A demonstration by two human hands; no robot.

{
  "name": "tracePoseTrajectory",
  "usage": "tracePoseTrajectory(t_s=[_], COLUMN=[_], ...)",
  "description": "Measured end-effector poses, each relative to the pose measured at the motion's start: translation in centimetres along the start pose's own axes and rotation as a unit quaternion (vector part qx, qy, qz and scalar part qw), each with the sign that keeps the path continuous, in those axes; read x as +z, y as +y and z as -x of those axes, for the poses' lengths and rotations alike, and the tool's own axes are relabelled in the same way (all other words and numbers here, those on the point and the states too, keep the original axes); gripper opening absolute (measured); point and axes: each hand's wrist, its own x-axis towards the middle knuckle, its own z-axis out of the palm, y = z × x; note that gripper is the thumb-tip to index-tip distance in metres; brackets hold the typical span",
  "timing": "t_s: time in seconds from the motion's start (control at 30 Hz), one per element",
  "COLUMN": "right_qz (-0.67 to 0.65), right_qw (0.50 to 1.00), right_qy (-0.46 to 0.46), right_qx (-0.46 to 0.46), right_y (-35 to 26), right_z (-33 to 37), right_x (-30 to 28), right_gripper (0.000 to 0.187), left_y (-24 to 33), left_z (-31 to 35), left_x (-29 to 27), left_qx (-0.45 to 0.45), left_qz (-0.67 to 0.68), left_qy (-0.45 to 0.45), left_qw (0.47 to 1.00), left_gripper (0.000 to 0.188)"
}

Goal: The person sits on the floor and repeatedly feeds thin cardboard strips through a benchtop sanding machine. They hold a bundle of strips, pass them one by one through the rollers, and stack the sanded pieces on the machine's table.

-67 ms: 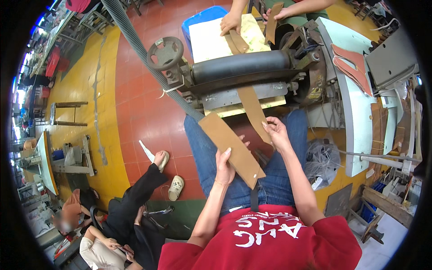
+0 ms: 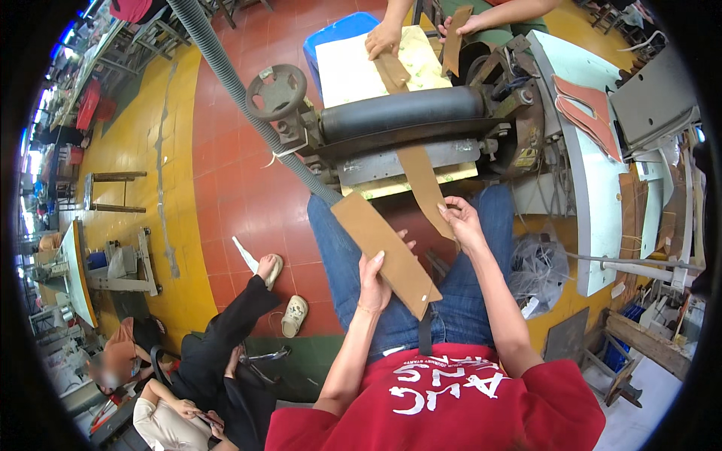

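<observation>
My left hand (image 2: pixel 374 282) is closed around a wide brown leather-like strip (image 2: pixel 395 259), thumb on top and fingers underneath. This strip lies slantwise above my lap; whether it is one piece or several stacked is unclear. With my right hand (image 2: pixel 462 222) I pinch the near end of a narrower brown strip (image 2: pixel 423 180). Its far end passes over the metal plate (image 2: pixel 376 163) and under the guard of a roller machine (image 2: pixel 402 113). Beyond the dark roller, a co-worker's hand (image 2: pixel 385 41) presses on a brown strip (image 2: pixel 392 74), and their other hand (image 2: pixel 465 22) holds another one.
A handwheel (image 2: pixel 277 92) and a grey ribbed hose (image 2: pixel 218 60) stand left of the roller. At right is a pale table (image 2: pixel 568 150) carrying orange-brown cut pieces (image 2: pixel 587 113). A clear plastic bag (image 2: pixel 540 267) lies beside my right leg. Another person (image 2: pixel 218 361) sits at lower left.
Beyond the roller, the co-worker's pressing hand and the strip under it have shifted slightly left. My own hands and both strips stay almost where they were.
</observation>
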Motion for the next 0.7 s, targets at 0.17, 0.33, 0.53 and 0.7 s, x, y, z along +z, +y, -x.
tracePoseTrajectory(t_s=[0.17,0.33,0.53,0.7], right_qz=[0.017,-0.014,0.058,0.261], right_qw=[0.996,0.966,0.988,0.944], right_qy=[0.077,0.184,-0.047,-0.033], right_qx=[-0.032,-0.18,-0.138,-0.2], right_y=[-0.6,-2.8,-1.1,-2.0], right_z=[-1.3,-4.4,5.6,10.8], right_x=[1.5,4.1,2.8,3.3], right_gripper=[0.032,0.048,0.033,0.039], left_y=[0.3,0.1,-0.7,-1.2], left_z=[1.1,1.1,-0.1,-0.5], left_x=[-0.7,-0.2,0.3,0.1], left_qx=[-0.007,-0.031,0.008,0.018], left_qz=[0.012,0.094,-0.029,-0.043], left_qy=[0.003,-0.027,0.003,0.023], left_qw=[1.0,0.995,1.0,0.999], left_gripper=[0.057,0.06,0.058,0.051])
